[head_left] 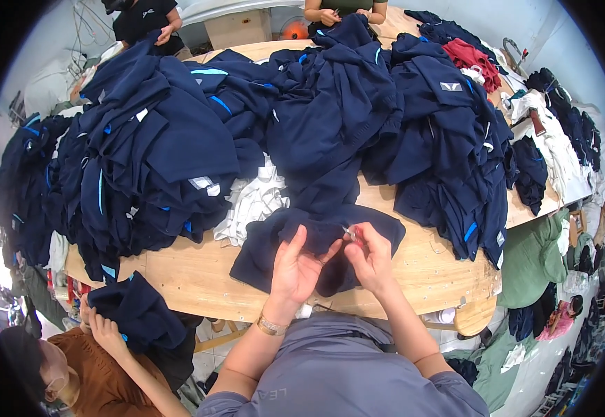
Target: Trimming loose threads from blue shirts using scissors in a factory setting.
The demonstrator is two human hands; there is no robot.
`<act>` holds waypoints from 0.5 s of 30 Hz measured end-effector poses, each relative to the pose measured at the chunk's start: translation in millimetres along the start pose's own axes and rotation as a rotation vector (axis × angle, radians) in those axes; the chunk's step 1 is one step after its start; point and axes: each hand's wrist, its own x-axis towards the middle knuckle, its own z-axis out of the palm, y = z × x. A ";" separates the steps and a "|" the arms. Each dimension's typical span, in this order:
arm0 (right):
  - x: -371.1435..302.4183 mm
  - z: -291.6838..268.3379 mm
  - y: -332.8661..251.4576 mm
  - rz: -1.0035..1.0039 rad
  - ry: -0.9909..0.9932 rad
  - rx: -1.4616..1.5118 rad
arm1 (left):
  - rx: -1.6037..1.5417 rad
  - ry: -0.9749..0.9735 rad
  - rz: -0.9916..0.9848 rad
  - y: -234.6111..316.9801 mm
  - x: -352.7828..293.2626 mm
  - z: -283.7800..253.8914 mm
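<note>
A navy garment (250, 260) lies bunched in front of me at the near edge of the table. My left hand (295, 271) is turned palm up at it, thumb raised, with a fold of the cloth between thumb and fingers; some fingertips are hidden in the fabric. Close by on the right, my right hand (370, 258) is closed in a pinch over the same garment. A small pale, metallic-looking tip (347, 233) sticks out from its fingers; the rest of that tool is covered.
Large heaps of navy garments (170, 132) cover the wooden table (184, 267). White cloth pieces (254, 205) lie beyond my left hand. A co-worker in brown (84, 361) handles navy cloth at the lower left; two people stand across the table. Red cloth (470, 61) lies at the far right.
</note>
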 end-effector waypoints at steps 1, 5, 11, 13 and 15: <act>2.1 -2.2 2.5 -0.011 0.008 -0.096 | -0.003 0.023 0.000 0.5 -0.8 1.3; 4.0 -6.2 -1.4 -0.068 -0.030 -0.259 | 0.058 0.047 0.074 -2.8 0.3 -4.9; 4.4 -4.0 0.7 -0.221 -0.068 -0.515 | 0.164 0.017 0.218 -6.8 0.1 -3.8; 5.7 -4.4 -0.7 -0.253 -0.065 -0.547 | 0.187 0.028 0.236 -8.3 -0.5 -4.0; 7.1 -4.6 -1.2 -0.285 -0.063 -0.579 | 0.210 0.037 0.256 -9.5 -1.9 -3.4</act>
